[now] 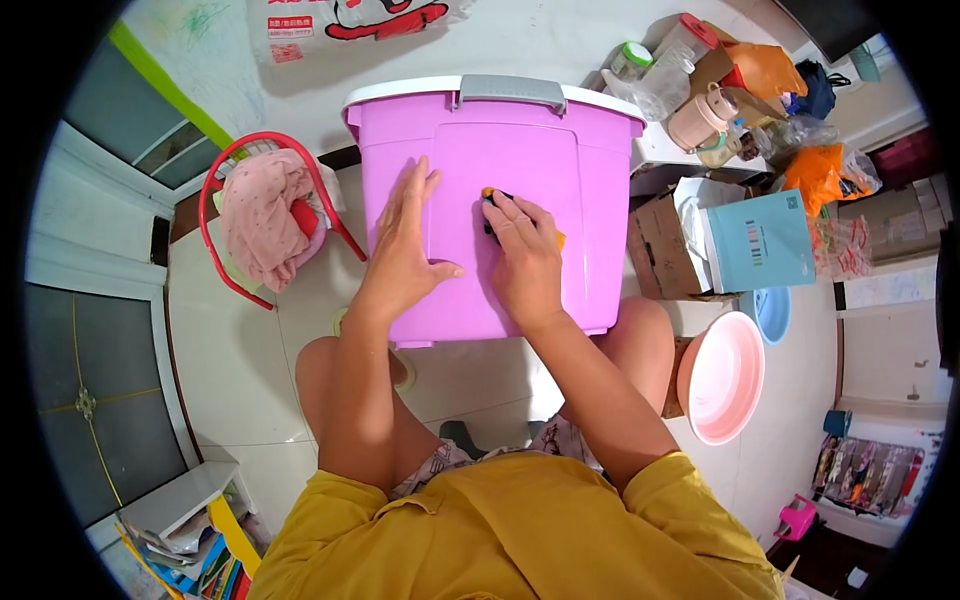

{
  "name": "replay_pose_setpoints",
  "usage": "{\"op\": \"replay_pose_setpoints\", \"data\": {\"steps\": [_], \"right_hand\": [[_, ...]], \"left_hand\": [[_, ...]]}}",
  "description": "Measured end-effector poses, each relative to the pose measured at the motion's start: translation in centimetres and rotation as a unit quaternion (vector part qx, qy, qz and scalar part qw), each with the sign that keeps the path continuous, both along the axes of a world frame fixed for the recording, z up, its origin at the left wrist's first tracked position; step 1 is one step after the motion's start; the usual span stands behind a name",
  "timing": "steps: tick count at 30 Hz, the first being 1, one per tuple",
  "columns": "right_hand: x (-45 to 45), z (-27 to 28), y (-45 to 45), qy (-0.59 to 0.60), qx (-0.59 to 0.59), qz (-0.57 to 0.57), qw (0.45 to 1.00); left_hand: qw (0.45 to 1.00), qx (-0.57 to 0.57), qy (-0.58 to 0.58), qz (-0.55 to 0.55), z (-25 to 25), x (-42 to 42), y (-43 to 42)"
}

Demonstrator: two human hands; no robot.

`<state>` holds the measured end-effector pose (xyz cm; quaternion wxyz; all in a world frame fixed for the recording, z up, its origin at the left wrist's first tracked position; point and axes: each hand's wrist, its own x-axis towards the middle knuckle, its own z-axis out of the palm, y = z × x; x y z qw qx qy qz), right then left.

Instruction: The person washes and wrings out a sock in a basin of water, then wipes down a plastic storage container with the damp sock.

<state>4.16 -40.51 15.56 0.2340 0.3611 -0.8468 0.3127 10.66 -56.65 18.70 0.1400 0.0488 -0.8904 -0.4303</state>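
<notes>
A large pink plastic storage box [600, 200] stands upright in front of me, its white lid on top and a grey latch [512, 91] at the middle of the lid's edge. My left hand [405, 240] rests against the box's front panel, thumb spread away from the fingers, holding nothing. To its right, my right hand [525, 250] is wrapped round a small black and yellow object [489, 193] pressed to the panel. The fingers cover most of that object, so its shape is hidden.
A red-framed chair [208, 200] with pink cloth is at left. On the right are a teal box [765, 240], a cardboard box [660, 240], a pink basin [720, 380], a blue basin [772, 312], and jars and bags. Books [215, 570] fill a shelf at lower left.
</notes>
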Motion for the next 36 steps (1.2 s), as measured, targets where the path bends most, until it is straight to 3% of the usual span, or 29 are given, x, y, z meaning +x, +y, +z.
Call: {"op": "replay_pose_setpoints", "data": {"steps": [4, 6, 11, 23, 28, 36], "right_hand": [[0.7, 0.9, -0.8, 0.007, -0.018, 0.059, 0.998], [1.7, 0.8, -2.3, -0.012, -0.049, 0.141, 0.989], [1.9, -0.3, -3.4, -0.01, -0.011, 0.142, 0.99], [0.2, 0.1, 0.0, 0.012, 0.028, -0.008, 1.0], [-0.4, 0.8, 0.9, 0.033, -0.027, -0.034, 0.999], [1.7, 0.4, -3.0, 0.013, -0.014, 0.091, 0.996]], "left_hand": [[1.0, -0.004, 0.011, -0.003, 0.2, 0.2, -0.1], [0.999, -0.011, 0.032, -0.003, -0.5, 0.1, -0.4], [0.998, 0.024, 0.062, 0.001, -1.1, -0.1, -0.4], [1.0, 0.001, 0.008, -0.002, 0.2, 0.2, -0.1], [1.0, 0.005, 0.001, 0.001, 0.3, 0.2, 0.0], [1.0, 0.015, 0.017, -0.003, -0.6, 0.0, -0.2]]}}
